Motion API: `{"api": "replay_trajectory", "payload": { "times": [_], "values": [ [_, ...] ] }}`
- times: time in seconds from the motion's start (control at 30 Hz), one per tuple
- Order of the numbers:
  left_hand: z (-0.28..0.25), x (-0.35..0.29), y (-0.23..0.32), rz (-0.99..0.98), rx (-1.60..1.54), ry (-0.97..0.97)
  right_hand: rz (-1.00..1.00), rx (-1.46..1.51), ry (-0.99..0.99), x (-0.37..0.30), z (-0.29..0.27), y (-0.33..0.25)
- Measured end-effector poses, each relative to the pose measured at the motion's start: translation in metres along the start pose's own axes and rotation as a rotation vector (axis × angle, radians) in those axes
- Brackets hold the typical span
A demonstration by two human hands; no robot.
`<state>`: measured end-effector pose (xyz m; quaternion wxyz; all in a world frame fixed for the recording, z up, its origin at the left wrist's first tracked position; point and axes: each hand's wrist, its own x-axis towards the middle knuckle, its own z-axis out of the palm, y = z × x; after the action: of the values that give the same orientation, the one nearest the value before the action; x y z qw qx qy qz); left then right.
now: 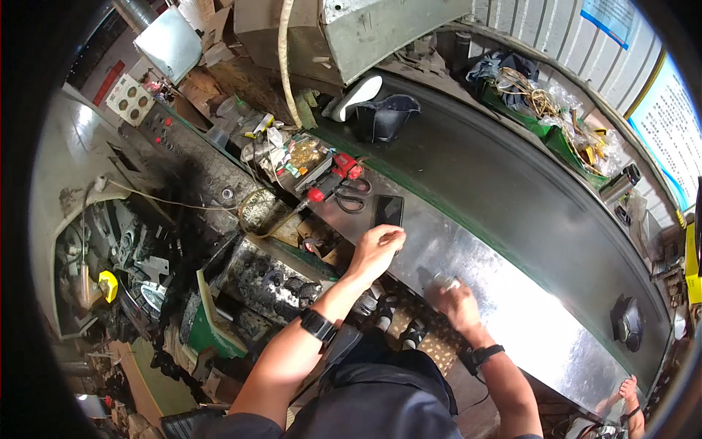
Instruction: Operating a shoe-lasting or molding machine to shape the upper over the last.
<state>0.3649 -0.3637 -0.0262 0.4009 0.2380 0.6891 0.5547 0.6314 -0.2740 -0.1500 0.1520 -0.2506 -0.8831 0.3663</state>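
The left hand (379,252) is bent over the table (479,267), its fingers half curled; I cannot tell if some small piece is pinched between them. Just beyond it, a black smartphone (388,211) lies flat on the metal top. The right hand (459,307) is blurred, with its fingers bent at a small pale thing (439,284) near the front edge of the table; whether it grasps this thing or only touches it, I cannot tell. In my judgement, the pale thing could fall over this edge if the hand loosens or pushes too far, and the smartphone could be knocked by a wide sweep of the left wrist. The smartphone has its long axis pointing away from the person, oblique to the table's length, with one short end toward the left hand; which end is its top is not clear. The pale thing's direction is lost in the blur.
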Motion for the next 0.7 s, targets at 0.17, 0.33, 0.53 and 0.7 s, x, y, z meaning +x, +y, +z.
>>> {"api": "replay_trajectory", "payload": {
  "times": [0.17, 0.33, 0.53, 0.7],
  "values": [
    [0.002, 0.063, -0.015, 0.036, 0.018, -0.056, 0.126, 0.071, -0.007, -0.042, -0.03, -0.04],
    [0.011, 0.165, -0.017, 0.137, 0.412, 0.005, 0.708, 0.431, 0.355, -0.131, -0.046, 0.002],
    [-0.041, 0.298, 0.031, 0.474, 1.143, 0.253, 0.98, 0.709, 0.813, -0.093, -0.082, -0.047],
    [-0.041, 0.378, 0.091, 0.235, 1.481, -0.354, 0.893, 0.982, 0.965, -0.02, -0.099, -0.06]
  ]
}}
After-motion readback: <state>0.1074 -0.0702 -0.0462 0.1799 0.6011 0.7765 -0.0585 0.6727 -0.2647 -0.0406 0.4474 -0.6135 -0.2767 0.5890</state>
